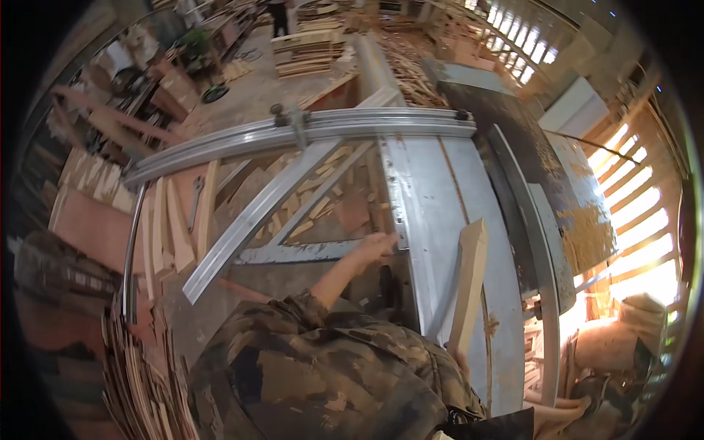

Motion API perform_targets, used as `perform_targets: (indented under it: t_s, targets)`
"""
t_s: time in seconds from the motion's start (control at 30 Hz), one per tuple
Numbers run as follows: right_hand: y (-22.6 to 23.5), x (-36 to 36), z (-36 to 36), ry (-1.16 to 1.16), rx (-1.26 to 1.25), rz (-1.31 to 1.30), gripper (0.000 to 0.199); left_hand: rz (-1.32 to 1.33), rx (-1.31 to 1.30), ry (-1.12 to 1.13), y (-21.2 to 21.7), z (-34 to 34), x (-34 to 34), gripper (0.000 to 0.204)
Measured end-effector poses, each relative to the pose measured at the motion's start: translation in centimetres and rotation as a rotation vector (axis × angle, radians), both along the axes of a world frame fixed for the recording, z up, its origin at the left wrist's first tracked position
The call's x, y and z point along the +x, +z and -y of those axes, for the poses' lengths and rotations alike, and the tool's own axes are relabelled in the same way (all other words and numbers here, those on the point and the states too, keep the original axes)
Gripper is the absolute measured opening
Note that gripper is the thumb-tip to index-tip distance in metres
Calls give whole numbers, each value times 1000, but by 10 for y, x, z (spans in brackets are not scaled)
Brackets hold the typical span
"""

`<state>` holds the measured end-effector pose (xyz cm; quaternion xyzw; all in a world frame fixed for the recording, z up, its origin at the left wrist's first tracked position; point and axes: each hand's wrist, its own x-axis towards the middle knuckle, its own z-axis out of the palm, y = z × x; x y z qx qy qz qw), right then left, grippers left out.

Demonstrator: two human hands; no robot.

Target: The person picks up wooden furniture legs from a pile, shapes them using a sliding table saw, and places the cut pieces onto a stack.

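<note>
My right hand [461,361], partly hidden, looks closed round the near end of the wooden batten [469,282] over the saw table [433,213]; stiff, probably light, best gripped by its sides. My left hand [378,245] curls at the table's left edge, hold unclear.

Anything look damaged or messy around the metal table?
Yes: wood scraps lie scattered left of the metal table, and ragged tan patches break up the dark tabletop on its right, perhaps sawdust or wear.
</note>
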<state>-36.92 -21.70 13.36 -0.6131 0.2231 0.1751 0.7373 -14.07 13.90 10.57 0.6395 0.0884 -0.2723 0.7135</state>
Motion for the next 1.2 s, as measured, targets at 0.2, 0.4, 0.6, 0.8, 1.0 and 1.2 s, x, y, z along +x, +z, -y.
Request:
perform_targets:
  t_s: [0.2, 0.4, 0.6, 0.8, 1.0, 1.2]
  targets:
    - [23, 56, -104, 397, -424, 352, 43, 245, -347, 103, 72, -40, -62, 62]
    - [63, 98, -249, 635, -609, 628, 55, 313, -656, 897, 103, -175, -117, 45]
    - [65, 92, -381, 939, -476, 752, 57, 428, -468, 969, 118, -321, -177, 36]
    - [22, 56, -472, 949, -491, 991, 62, 557, -523, 1079, 140, -412, -244, 37]
    - [5, 30, -501, 848, -665, 1237, 69, 431, -652, 1208, 139, -440, -289, 56]
    - [45, 20, -516, 987, -571, 961, 59, 522, -642, 1195, 107, -435, -298, 42]
